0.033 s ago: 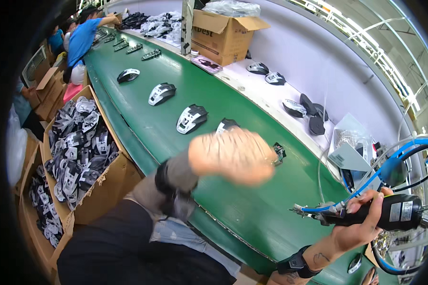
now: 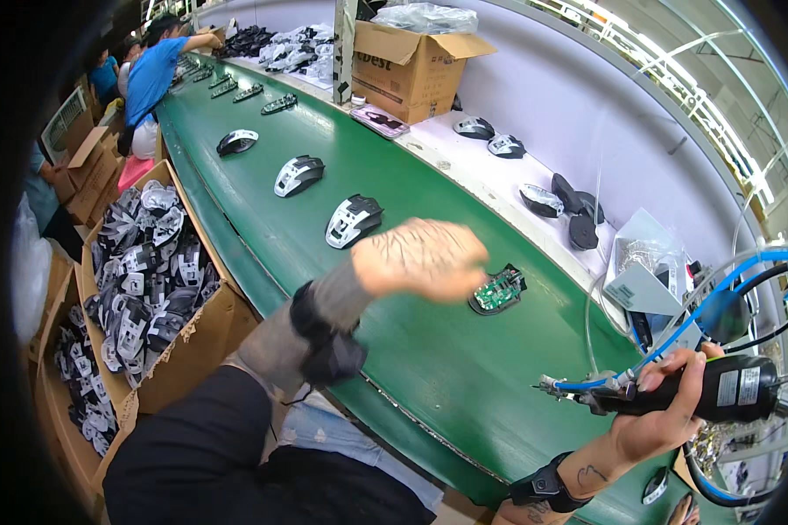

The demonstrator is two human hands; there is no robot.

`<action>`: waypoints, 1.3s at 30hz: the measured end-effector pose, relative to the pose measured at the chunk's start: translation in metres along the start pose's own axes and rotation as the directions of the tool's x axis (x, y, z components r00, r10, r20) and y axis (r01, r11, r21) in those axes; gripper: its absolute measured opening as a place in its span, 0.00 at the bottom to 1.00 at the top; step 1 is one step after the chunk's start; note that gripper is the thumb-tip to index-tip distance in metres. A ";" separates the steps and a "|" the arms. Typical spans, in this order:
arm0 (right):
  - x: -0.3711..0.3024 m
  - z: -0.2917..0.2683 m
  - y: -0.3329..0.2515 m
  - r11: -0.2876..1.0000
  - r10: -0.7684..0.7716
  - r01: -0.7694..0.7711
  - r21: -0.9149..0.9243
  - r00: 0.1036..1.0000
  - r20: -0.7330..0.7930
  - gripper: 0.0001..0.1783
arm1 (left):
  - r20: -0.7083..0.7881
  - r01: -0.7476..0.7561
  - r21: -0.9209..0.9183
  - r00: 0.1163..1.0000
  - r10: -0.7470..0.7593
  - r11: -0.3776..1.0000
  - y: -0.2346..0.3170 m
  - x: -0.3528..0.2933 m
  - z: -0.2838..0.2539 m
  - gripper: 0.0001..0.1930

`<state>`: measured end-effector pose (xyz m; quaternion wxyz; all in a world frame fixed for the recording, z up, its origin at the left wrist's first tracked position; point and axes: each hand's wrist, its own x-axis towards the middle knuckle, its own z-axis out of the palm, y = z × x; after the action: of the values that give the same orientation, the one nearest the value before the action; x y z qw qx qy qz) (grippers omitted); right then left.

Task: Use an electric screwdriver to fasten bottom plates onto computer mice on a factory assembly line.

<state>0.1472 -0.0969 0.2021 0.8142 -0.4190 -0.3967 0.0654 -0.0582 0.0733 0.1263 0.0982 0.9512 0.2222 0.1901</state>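
Illumination is bright overall. Source: tube lamps [image 2: 643, 59] overhead at 1 to 2 o'clock, burned out to white. The lilac wall [image 2: 552, 105] at 1 o'clock is evenly lit; the green belt [image 2: 429, 376] shows a faint sheen. Shadows are soft. Dark clothing [image 2: 184, 437] at 7 to 8 o'clock loses detail. Motion blur affects the left hand [image 2: 418, 259] near centre. The right hand [image 2: 670, 389] and black tool [image 2: 727, 389] at 4 o'clock are comparatively sharp. Fisheye distortion bends straight edges; the rim fades to black, notably at 9 o'clock.
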 end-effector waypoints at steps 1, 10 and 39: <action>-0.005 0.003 -0.001 1.000 -0.002 0.002 -0.005 1.000 0.013 0.15 | -0.039 0.301 0.086 0.954 -0.299 0.950 -0.034 -0.007 0.024 0.22; -0.005 0.003 -0.015 1.000 -0.014 0.014 -0.018 1.000 -0.004 0.15 | -0.209 0.452 -0.011 0.871 -0.444 0.892 -0.063 0.000 0.099 0.26; 0.005 -0.004 -0.004 0.994 -0.049 0.050 -0.096 0.999 0.015 0.15 | 0.137 0.115 -0.028 0.984 -0.111 0.993 0.014 0.081 0.152 0.28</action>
<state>0.1520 -0.1002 0.2067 0.7918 -0.4474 -0.4149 0.0286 0.0756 0.0829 0.0174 0.1406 0.9459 0.2652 0.1231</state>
